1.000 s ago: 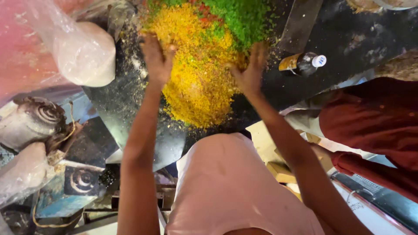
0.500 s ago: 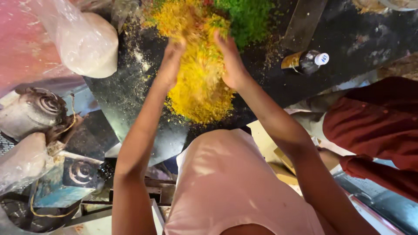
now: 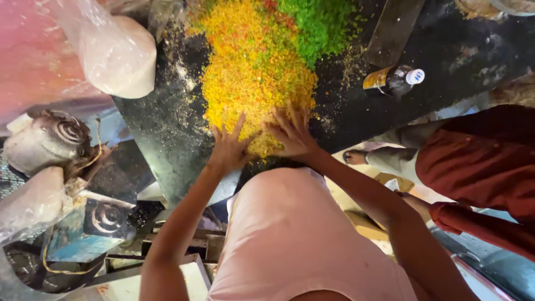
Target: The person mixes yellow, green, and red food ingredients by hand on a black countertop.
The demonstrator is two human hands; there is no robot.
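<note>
The crumb pile (image 3: 253,72), yellow and green, fills the upper middle on a dark slab (image 3: 167,139), both the left hand (image 3: 228,147) and right hand (image 3: 292,136) spread flat on its near edge, gripping nothing, with a bottle (image 3: 395,79) right and a plastic bag (image 3: 111,50) upper left.

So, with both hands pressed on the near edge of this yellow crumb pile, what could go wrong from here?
1. The left hand and right hand press the yellow crumb pile close to the dark slab's near edge, so crumbs may fall off.
2. The green crumbs touch the yellow ones, so the colours may mix more.
3. The small bottle lies near the pile and may get knocked.
</note>
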